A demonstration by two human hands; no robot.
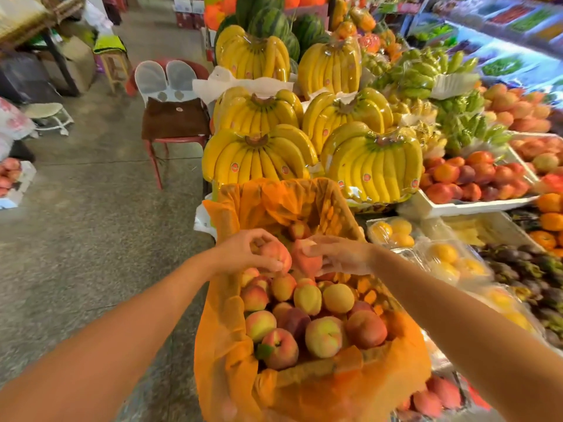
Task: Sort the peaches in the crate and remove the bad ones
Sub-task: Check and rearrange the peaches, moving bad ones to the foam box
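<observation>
Over the orange-lined crate (225, 354) of peaches (323, 336), left hand (243, 254) pinches a pink peach (278, 254) & right hand (342, 257) grips a second peach (306, 263), poss. blemished; a hard squeeze or slip could bruise good fruit below.

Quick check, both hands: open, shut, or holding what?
Left hand: grips a peach.
Right hand: grips a second peach.
</observation>
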